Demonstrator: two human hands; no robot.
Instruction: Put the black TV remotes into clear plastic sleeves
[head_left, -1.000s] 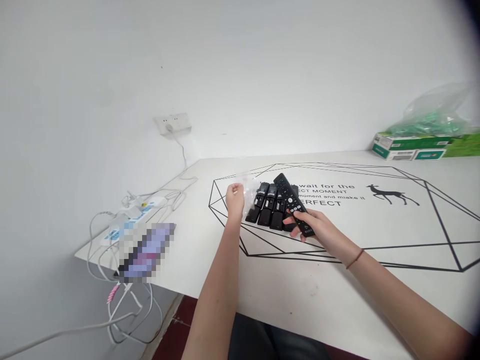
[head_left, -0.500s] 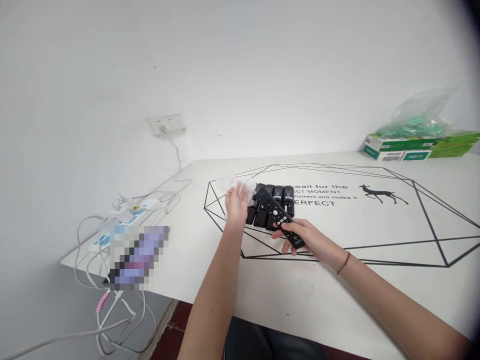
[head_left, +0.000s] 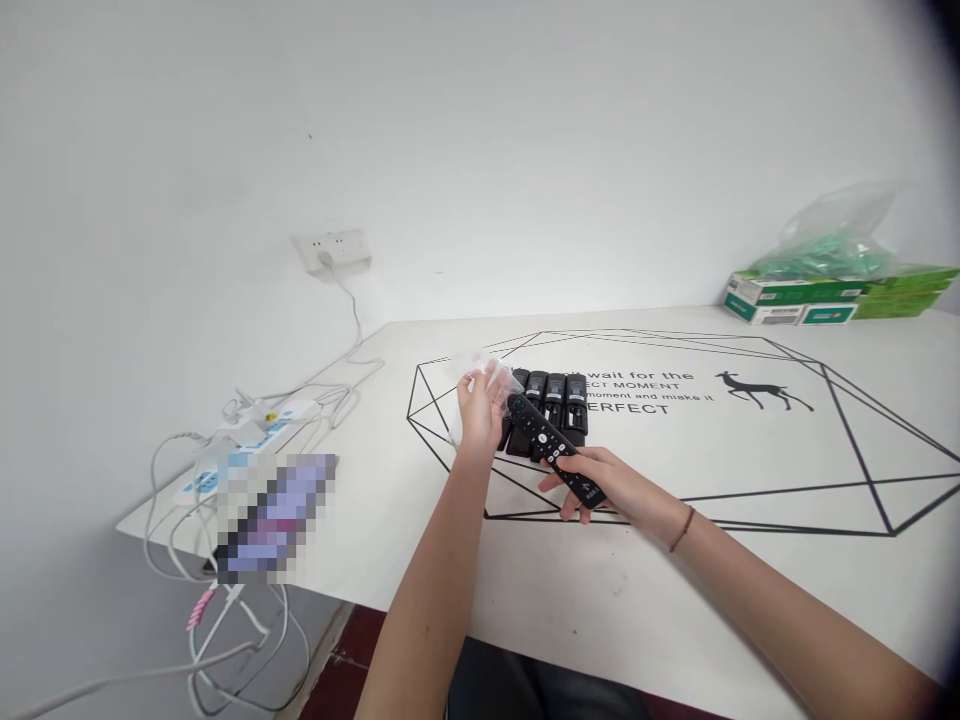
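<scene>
A black remote control (head_left: 551, 440) lies slanted in my right hand (head_left: 592, 480), its buttons facing up and the thumb pressed on its lower part. My left hand (head_left: 481, 405) grips a clear plastic bag (head_left: 491, 372), whose edge meets the upper left end of the remote. Behind and partly beneath the remote, several black remotes (head_left: 576, 390) lie side by side in a row on the white table (head_left: 637, 580). Their backs show, and open battery compartments are visible on some. The remote in my hand hides part of the row.
A power strip (head_left: 285, 420) with tangled white cables and a blurred phone-like object (head_left: 281, 515) are at the table's left. Green and white boxes (head_left: 795, 300) stand at the back right, under a clear bag (head_left: 840, 240) with green contents. A wall socket (head_left: 337, 248) is above the table.
The remote in my right hand has shifted slightly left and down, its top now at the bag's edge. My left hand has moved slightly right, its fingers more closed on the bag.
</scene>
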